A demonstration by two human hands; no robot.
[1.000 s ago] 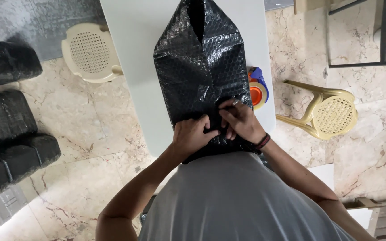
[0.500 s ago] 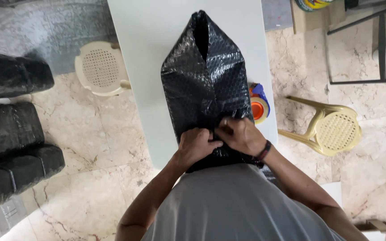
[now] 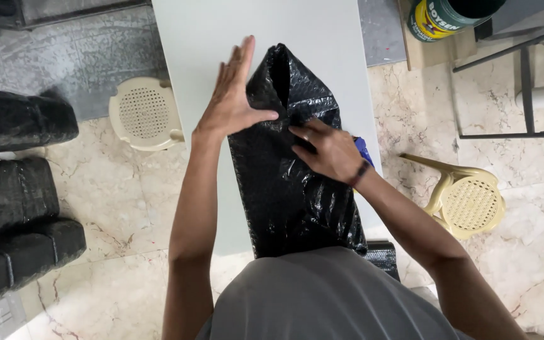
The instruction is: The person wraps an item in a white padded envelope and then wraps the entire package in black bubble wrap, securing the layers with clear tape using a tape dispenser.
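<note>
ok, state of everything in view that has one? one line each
black bubble-wrap package: lying flat on the white table, far end open
left hand: open, flat against the package's left edge
right hand: open, palm pressed on the package top
cream stool: upright, left of table
cream chair: upright, right of table
black wrapped bundles: stacked on floor
paint can: closed or not, cannot tell

The person wears a plain grey shirt [image 3: 328,296]. Both arms are bare. A dark band [image 3: 361,172] goes around the right wrist.
</note>
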